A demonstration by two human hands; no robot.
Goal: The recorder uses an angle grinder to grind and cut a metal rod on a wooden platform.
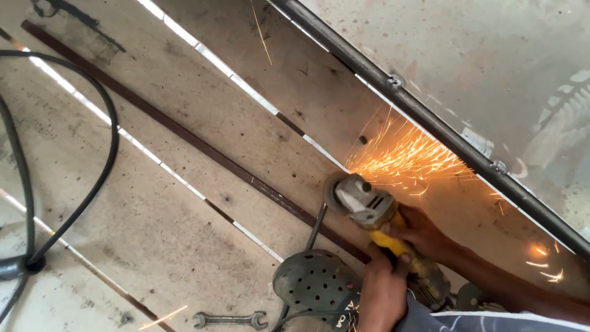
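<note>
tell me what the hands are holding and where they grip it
Both hands hold a yellow and grey angle grinder: the left hand wraps its yellow body behind the head, the right hand grips beside the grey head.

A dusty concrete floor (pixel 184 233) lies in bright daylight, crossed by thin metal strips (pixel 203 52) and a black cable (pixel 104 166).

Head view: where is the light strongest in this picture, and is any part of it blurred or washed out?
Head view: the sparks off the angle grinder are brightest, drawn into orange streaks; the polished strips of the flat metal bars glare white; the upper right corner looks pale and hazy; the left hand and right hand on the grinder are sharp, as is the spanner.
</note>
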